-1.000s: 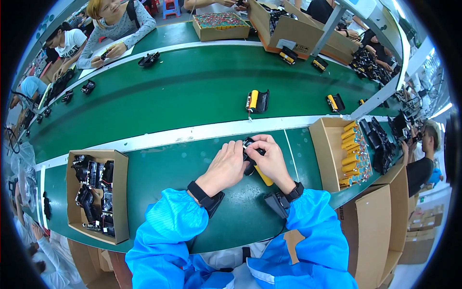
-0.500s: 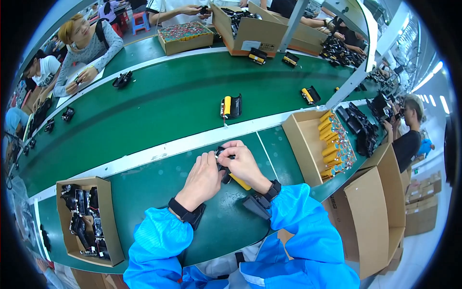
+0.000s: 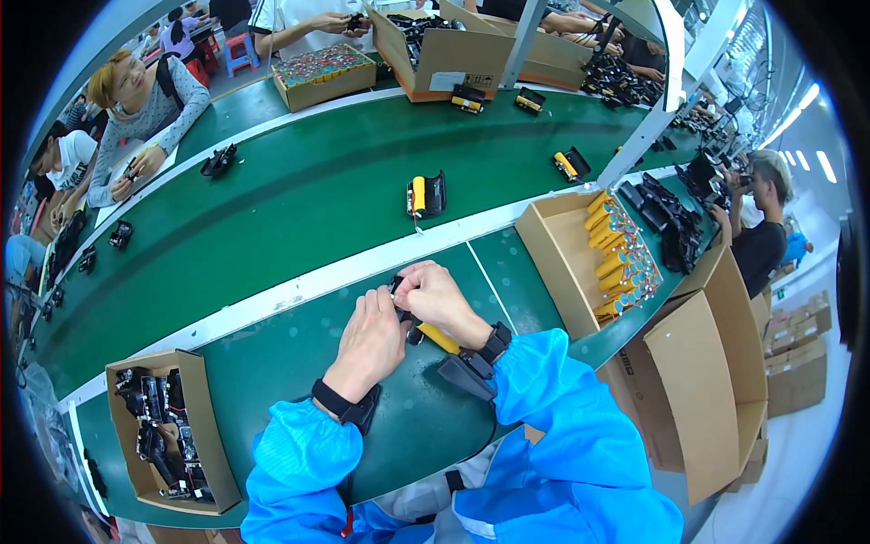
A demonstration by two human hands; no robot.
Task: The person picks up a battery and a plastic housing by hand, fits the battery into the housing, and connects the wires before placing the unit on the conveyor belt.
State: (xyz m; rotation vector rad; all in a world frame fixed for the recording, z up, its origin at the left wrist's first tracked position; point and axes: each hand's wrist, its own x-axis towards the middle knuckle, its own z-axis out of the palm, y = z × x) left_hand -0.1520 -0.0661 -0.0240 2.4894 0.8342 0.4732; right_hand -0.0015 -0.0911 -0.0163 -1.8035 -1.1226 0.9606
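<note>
Both hands meet over the green bench in the middle. My left hand (image 3: 367,343) is closed on a black plastic housing (image 3: 401,314), mostly hidden by the fingers. My right hand (image 3: 438,297) pinches at the far end of the same housing, against the left fingertips. A small whitish bit shows between the fingers; what exactly the right fingers grip is too small to make out. A yellow cylindrical battery (image 3: 439,338) sticks out from under my right palm, beside the housing. Both wrists wear black straps.
At the right stands a cardboard box (image 3: 555,272) of yellow batteries with wires; at the left, a box (image 3: 217,462) of black housings. Beyond a white rail, a housing with a battery (image 3: 426,195) lies on the green belt (image 3: 299,199). People work along the far side.
The view has shifted slightly, so the scene sits a little differently in the picture. Both hands stay together on the housing, with only small finger movement.
</note>
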